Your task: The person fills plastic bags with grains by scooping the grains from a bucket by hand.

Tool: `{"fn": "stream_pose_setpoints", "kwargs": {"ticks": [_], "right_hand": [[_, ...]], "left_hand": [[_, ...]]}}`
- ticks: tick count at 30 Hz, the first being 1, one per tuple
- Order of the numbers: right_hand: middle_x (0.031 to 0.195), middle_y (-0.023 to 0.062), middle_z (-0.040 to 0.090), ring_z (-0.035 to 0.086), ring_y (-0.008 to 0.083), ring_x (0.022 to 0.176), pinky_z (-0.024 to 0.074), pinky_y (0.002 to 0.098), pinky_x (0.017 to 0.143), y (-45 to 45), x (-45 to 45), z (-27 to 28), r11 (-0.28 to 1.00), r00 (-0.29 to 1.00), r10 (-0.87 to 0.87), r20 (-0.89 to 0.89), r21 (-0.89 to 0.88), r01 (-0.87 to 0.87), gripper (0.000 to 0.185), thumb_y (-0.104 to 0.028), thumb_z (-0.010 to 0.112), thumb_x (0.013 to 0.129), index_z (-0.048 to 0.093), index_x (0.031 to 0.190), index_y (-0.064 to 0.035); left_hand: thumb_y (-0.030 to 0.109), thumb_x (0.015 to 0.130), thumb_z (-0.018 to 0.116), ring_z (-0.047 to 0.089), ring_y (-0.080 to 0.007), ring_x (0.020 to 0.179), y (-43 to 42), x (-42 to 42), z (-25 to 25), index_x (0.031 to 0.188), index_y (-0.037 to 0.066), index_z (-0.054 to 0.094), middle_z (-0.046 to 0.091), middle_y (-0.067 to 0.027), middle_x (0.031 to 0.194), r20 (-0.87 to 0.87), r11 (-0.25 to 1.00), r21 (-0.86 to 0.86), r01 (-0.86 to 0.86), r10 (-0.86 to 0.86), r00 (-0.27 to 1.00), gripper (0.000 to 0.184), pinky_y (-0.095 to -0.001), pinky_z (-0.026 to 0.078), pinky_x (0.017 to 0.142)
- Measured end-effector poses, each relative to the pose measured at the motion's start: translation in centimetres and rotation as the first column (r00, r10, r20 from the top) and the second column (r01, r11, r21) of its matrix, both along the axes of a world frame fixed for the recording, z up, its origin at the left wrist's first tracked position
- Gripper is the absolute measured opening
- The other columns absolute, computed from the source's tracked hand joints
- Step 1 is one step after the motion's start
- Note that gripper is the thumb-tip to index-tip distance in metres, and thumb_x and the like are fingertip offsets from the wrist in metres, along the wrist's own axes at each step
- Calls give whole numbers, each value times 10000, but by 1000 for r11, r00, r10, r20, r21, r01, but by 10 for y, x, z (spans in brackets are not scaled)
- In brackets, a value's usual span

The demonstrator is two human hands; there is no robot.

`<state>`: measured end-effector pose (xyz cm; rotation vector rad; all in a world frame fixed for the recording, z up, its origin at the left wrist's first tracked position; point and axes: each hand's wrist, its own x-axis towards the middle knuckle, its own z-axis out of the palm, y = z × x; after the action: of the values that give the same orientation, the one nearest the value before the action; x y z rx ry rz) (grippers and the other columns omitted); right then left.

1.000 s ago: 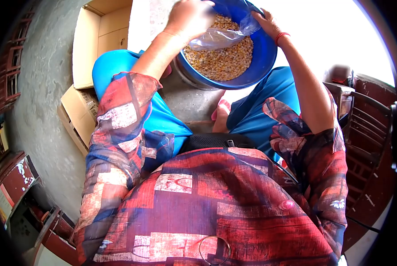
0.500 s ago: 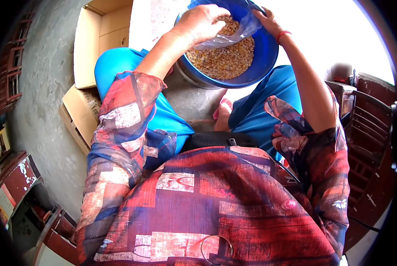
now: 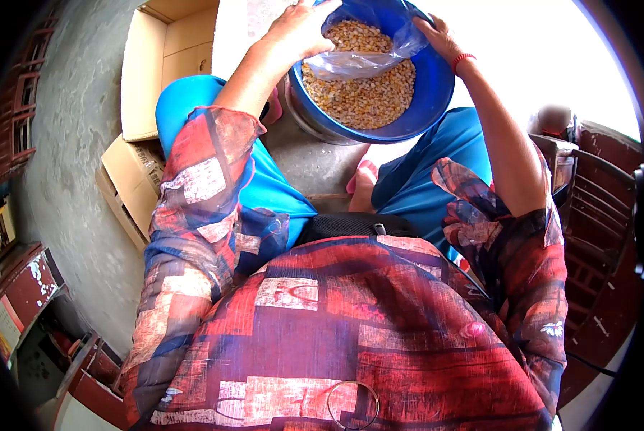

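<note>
A blue basin (image 3: 433,97) sits between my knees, holding pale yellow, cracked corn-like grains (image 3: 365,100). Inside it is a clear plastic bag (image 3: 351,66) with more grain (image 3: 356,37) in its mouth. My left hand (image 3: 293,32) is over the basin's left rim beside the bag, thumb and forefinger spread apart; its upper part is cut off by the frame edge. At the right rim, my right hand (image 3: 440,39) is closed on the basin edge, with the bag's right side gathered by its fingers.
An open cardboard box (image 3: 142,72) stands left of my knee, with a flattened carton (image 3: 131,179) below it. Dark wooden furniture (image 3: 602,201) is close on my right. Further left, a cabinet (image 3: 31,294) stands on the grey concrete floor (image 3: 81,144).
My left hand has moved left and up, from above the grain to the basin's left rim. More grain shows inside the bag's mouth. My right hand stays at the right rim.
</note>
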<state>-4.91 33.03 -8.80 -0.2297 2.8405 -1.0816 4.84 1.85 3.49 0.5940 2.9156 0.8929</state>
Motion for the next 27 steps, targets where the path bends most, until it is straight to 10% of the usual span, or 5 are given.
{"fn": "stream_pose_setpoints", "kwargs": {"ticks": [6, 11, 17, 24, 27], "right_hand": [[1092, 133, 567, 542, 235, 990, 455, 325, 833, 3, 0, 15, 995, 993, 85, 76, -53, -81, 537, -472, 524, 821, 521, 1165, -60], [948, 8, 607, 530, 113, 920, 453, 242, 717, 9, -8, 54, 896, 843, 189, -504, -263, -359, 210, -210, 469, 903, 594, 1018, -86], [869, 68, 639, 597, 146, 762, 463, 270, 704, -107, 109, 161, 787, 690, 596, 410, -128, -604, 227, -212, 461, 898, 608, 994, -67], [1051, 200, 570, 562, 321, 958, 424, 401, 836, -174, 135, 65, 447, 517, 724, 458, 259, -856, 285, -161, 452, 855, 535, 1117, -87], [1062, 207, 544, 530, 331, 1015, 410, 394, 879, -185, 139, 20, 590, 645, 742, 182, 279, -758, 286, -101, 449, 821, 529, 1093, -63]], "left_hand": [[198, 614, 697, 525, -325, 1018, -7, -8, -24, 1140, 75, 541, 505, -199, 1149, -41, 998, -57, 37, -39, 998, 562, -360, 428, 884], [168, 573, 716, 492, -354, 1053, -14, -8, -5, 1125, 14, 535, 497, -244, 1141, 12, 991, 38, 132, -132, 991, 601, -367, 411, 903], [241, 596, 717, 527, -359, 996, -13, -16, -6, 1115, 22, 545, 529, -250, 1089, 66, 985, -55, 162, -158, 985, 588, -381, 433, 867], [275, 612, 730, 546, -292, 1023, -8, -20, -24, 1190, 131, 525, 484, -168, 1199, 171, 990, -125, 63, -41, 984, 630, -363, 441, 884], [288, 616, 730, 539, -297, 1035, -6, -17, -15, 1198, 126, 517, 485, -181, 1202, 179, 987, -150, 50, -22, 984, 641, -367, 435, 891]]}}
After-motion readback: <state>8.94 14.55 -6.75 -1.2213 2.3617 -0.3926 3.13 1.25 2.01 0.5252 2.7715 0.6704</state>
